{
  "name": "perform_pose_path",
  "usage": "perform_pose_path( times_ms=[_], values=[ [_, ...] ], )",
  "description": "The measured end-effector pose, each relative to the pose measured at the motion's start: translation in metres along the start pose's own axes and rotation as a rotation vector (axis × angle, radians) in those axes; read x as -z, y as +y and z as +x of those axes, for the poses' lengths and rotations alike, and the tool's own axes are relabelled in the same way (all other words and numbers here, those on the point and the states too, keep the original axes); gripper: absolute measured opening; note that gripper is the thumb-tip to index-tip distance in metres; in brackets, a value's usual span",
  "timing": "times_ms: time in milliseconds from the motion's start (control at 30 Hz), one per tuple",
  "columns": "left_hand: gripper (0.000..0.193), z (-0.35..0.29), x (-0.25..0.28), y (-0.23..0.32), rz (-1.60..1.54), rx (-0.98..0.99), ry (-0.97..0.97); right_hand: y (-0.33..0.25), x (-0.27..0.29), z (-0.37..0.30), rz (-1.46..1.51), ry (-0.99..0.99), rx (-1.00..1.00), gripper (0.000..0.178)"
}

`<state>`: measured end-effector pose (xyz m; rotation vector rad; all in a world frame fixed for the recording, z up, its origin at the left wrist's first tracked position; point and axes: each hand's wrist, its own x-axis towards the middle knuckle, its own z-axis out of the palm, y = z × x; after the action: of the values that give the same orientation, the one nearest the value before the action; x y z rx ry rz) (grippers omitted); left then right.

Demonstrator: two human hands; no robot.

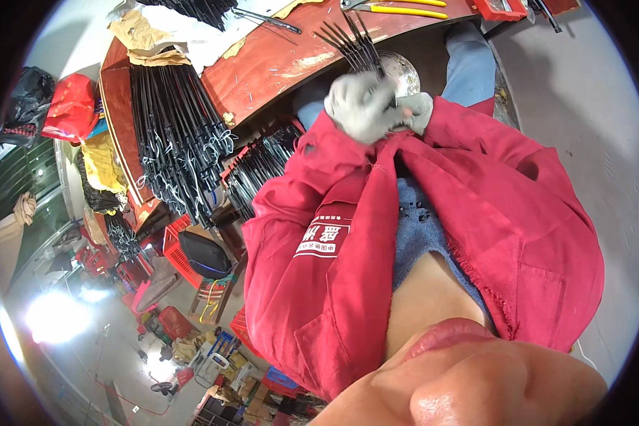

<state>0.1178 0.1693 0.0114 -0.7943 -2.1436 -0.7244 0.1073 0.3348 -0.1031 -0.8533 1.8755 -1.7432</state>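
Note:
Both my hands wear whitish-grey gloves and are close together in front of my chest. My left hand (361,106) is curled in front of a small bundle of thin black rods (355,48), its fingers partly smeared by motion. What it pinches, if anything, is hidden. My right hand (416,112) is closed round the lower part of that bundle, with most of its fingers out of sight behind the left. The rods point up and away, their tips spread beside the table edge. A round, pale patterned surface (402,71) shows just behind the bundle.
The red table (263,78) curves along the far side. On it lie pliers with yellow handles (405,11), a large bundle of black rods (170,121) in brown paper (145,39), and a red tray (500,8). More rods (263,167) stand left of me, near a red crate (181,248).

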Motion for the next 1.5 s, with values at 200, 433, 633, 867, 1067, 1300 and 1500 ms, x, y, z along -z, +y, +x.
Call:
perform_pose_path(
  times_ms=[200, 433, 633, 867, 1067, 1300, 1500],
  values=[
    [0.059, 0.020, 0.002, -0.040, -0.375, 0.877, 0.362, 0.017, -0.003, -0.007, -0.026, -0.013, -0.129, 0.016],
    [0.038, 0.038, -0.029, -0.083, -1.046, 0.904, -0.172, -0.005, -0.009, -0.002, 0.067, 0.022, -0.139, 0.011],
    [0.031, 0.031, -0.022, -0.097, -1.141, 0.976, 0.078, 0.032, -0.020, -0.023, -0.145, -0.081, 0.013, 0.010],
    [0.025, 0.008, -0.033, -0.066, -1.225, 0.947, 0.247, 0.031, -0.014, -0.027, -0.239, 0.060, 0.331, 0.009],
    [0.023, 0.019, -0.026, -0.064, -1.135, 1.008, 0.250, -0.044, 0.044, 0.048, -0.745, 0.250, 0.320, 0.018],
    [0.021, 0.024, -0.036, -0.064, -1.234, 1.100, 0.184, -0.044, 0.192, 0.033, -0.616, 0.614, -0.054, 0.025],
    [0.022, 0.018, -0.021, -0.073, -1.138, 1.112, 0.233, -0.066, 0.223, 0.056, -0.895, 0.575, -0.139, 0.023]
  ],
)
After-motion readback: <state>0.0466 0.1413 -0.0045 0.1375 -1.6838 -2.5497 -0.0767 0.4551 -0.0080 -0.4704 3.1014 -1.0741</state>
